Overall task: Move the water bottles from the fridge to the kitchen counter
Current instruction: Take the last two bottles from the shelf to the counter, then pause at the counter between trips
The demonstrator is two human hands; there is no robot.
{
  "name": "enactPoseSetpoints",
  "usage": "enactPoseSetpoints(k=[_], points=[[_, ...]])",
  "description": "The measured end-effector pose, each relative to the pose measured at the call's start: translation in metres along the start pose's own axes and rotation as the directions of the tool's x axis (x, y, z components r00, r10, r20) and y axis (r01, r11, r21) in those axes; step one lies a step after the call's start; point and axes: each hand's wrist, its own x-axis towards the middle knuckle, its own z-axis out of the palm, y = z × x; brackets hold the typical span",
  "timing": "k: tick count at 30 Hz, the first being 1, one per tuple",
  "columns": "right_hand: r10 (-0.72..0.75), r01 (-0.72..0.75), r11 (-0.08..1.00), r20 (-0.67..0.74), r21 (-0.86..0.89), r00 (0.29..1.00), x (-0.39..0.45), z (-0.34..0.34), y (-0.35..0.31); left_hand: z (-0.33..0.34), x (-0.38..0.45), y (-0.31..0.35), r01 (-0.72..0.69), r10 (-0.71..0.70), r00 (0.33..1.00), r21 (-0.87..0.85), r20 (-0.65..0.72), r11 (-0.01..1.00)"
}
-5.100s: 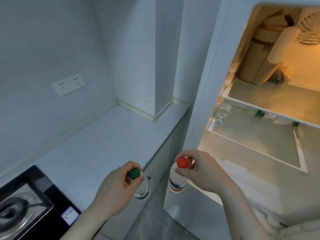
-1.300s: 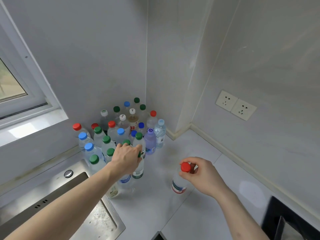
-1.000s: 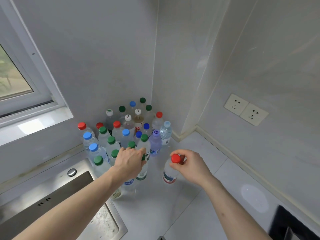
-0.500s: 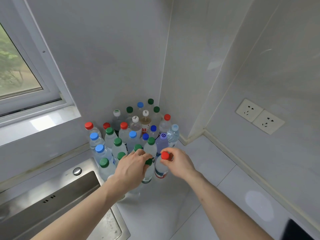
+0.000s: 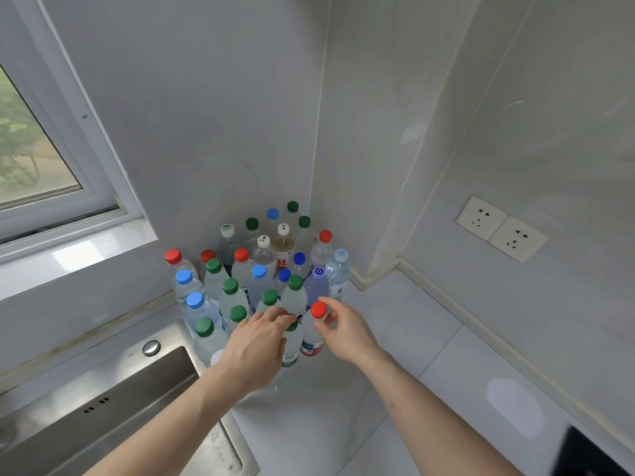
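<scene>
While the right hand curls loosely beside the red-capped bottle, its fingertips seem just off the cap, though the angle makes contact hard to judge. The left hand pinches the neck of the green-capped bottle, which touches the red-capped one. Both stand upright on the counter, at the near edge of the bottle cluster packed into the far corner. A steel sink lies to the left.
</scene>
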Motion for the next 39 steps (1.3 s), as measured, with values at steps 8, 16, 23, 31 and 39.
enactPoseSetpoints(k=[8,16,23,31,39], points=[[0.043,-0.018,0.981,-0.127,0.194,0.991,-0.078,-0.031,0.009,-0.021,-0.022,0.004,-0.059,0.056,0.997,-0.055,-0.051,0.997],[0.127,-0.061,0.943,-0.183,0.327,0.975,-0.174,-0.053,0.034,-0.029,-0.039,0.055,-0.18,0.173,0.983,-0.16,-0.058,0.971],[0.223,-0.105,0.921,-0.286,0.375,0.932,-0.245,-0.076,0.059,-0.028,-0.048,0.122,-0.359,0.368,0.929,-0.163,0.028,0.919],[0.354,-0.137,0.893,-0.482,0.428,0.801,-0.346,-0.107,0.093,-0.029,-0.065,0.218,-0.584,0.604,0.794,-0.192,0.065,0.789],[0.459,-0.201,0.872,-0.605,0.445,0.651,-0.498,-0.126,0.133,-0.003,-0.137,0.342,-0.739,0.777,0.623,-0.259,0.092,0.622]])
